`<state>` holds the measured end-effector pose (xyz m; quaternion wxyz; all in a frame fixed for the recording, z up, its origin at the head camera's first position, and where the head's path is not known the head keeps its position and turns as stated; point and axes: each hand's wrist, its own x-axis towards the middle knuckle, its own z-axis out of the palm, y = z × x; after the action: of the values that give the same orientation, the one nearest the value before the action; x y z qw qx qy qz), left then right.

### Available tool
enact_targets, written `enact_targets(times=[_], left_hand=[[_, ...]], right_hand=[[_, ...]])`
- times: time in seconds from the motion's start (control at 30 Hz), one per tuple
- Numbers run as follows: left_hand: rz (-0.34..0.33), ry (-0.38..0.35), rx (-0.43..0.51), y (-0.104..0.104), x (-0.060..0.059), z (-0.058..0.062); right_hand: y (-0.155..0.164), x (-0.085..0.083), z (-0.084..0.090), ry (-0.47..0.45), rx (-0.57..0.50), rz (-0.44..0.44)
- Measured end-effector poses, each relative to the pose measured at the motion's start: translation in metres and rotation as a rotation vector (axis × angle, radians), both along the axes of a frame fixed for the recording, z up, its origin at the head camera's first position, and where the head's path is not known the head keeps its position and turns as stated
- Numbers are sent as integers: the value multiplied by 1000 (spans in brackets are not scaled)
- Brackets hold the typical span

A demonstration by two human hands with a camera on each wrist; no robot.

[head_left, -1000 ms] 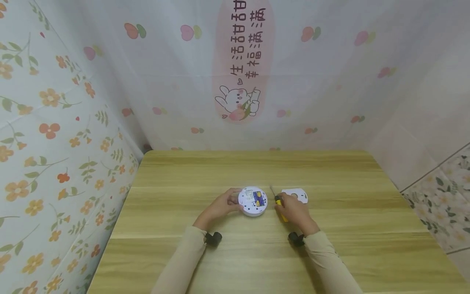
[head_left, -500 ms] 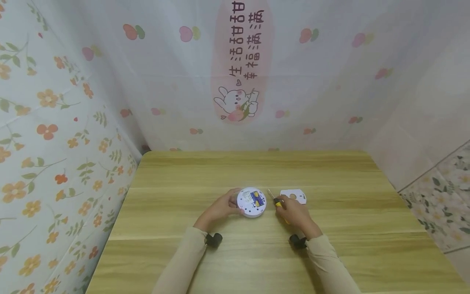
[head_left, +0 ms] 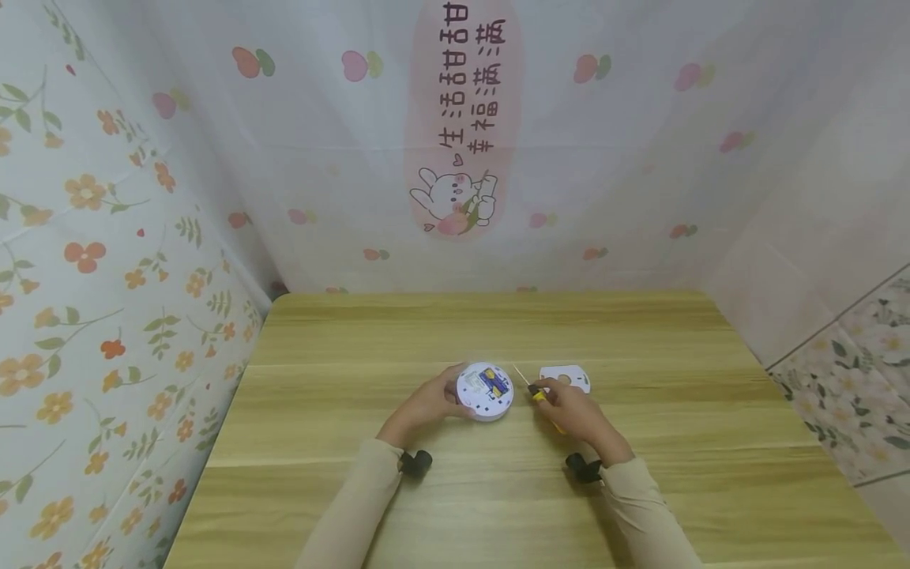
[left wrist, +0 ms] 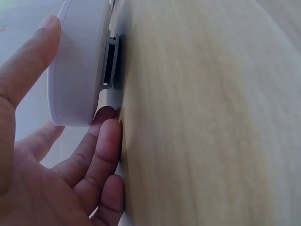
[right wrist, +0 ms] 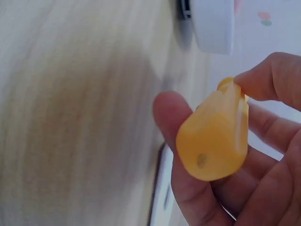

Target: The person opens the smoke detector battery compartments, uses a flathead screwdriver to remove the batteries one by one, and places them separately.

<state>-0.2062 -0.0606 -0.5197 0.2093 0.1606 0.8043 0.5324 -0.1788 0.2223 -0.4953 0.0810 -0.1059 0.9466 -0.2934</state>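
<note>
Pinching screwdriver [head_left: 542,397], right hand [head_left: 577,415] angled inward

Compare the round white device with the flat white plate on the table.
The round white device is thick and circular, while the flat white plate is thin with a round hole. The device carries a blue and yellow label; the plate looks plain. The left hand grips the device, propped on edge in the left wrist view; the plate lies flat and unheld beyond the right hand. Both are white.

A white plate [head_left: 565,377] lies on the wooden table [head_left: 640,442], floral curtains [head_left: 107,261] behind
</note>
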Motion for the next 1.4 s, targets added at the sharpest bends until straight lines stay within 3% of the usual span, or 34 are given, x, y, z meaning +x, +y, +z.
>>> enact_targets(times=[0.33,0.8,1.17,1.4], left_hand=[[19,-14,28,-1,1,-1],[20,2,24,-1,-3,-5],[3,28,-36,-1,-2,-2],[5,54,-49,-1,1,-2]], right_hand=[[-1,2,10,41,-56,85],[2,2,23,116,-5,127],[5,0,38,53,-9,152],[1,0,50,32,60,141]])
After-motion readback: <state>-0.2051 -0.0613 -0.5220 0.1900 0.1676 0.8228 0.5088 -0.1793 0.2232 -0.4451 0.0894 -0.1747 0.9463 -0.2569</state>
